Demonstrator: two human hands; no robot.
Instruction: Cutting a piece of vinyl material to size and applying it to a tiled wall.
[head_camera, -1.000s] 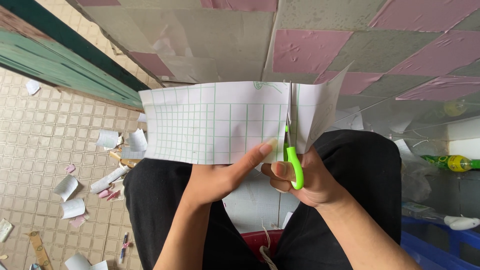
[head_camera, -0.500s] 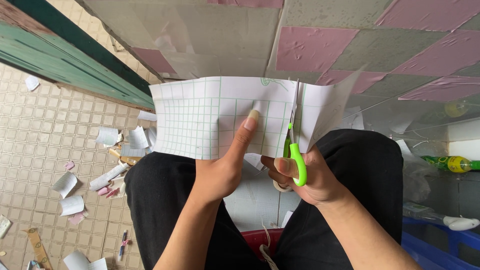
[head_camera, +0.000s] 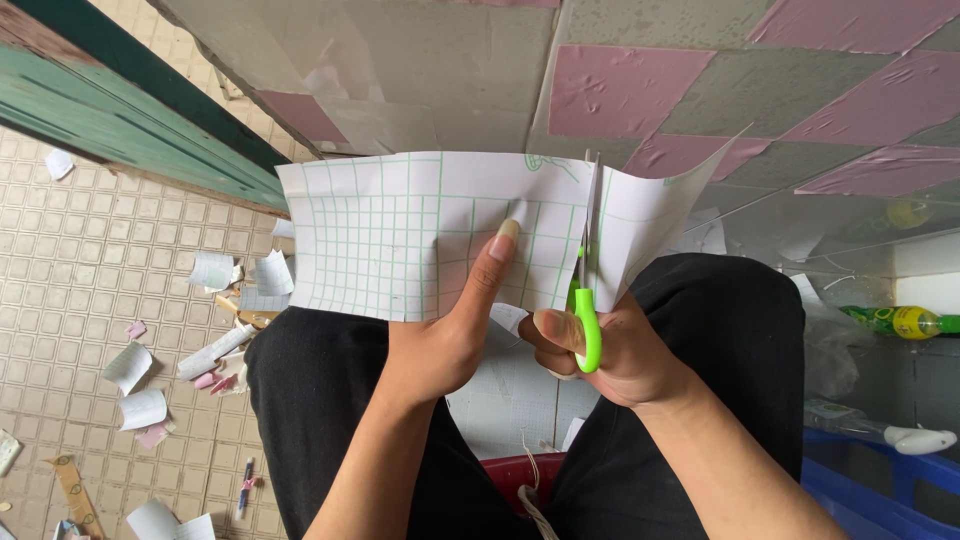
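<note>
A white sheet with a green grid (head_camera: 400, 235) is held up over my lap. My left hand (head_camera: 450, 320) grips its lower edge, thumb pressed flat on the front. My right hand (head_camera: 615, 350) holds green-handled scissors (head_camera: 588, 300), whose blades stand upright in a cut that runs most of the way up the sheet. To the right of the blades the cut part of the sheet (head_camera: 645, 225) bends away. My knees in black trousers (head_camera: 320, 400) are below.
Scraps of paper (head_camera: 140, 385) litter the tiled floor at left. A wall of pink and grey tiles (head_camera: 640, 80) is ahead, a green plank (head_camera: 120, 120) at upper left. A yellow-green bottle (head_camera: 905, 322) and a blue crate (head_camera: 880, 490) are at right, a red tub (head_camera: 520, 475) between my legs.
My left thumb has slid up the sheet. The scissors have cut further up the paper, and the right part has opened away more.
</note>
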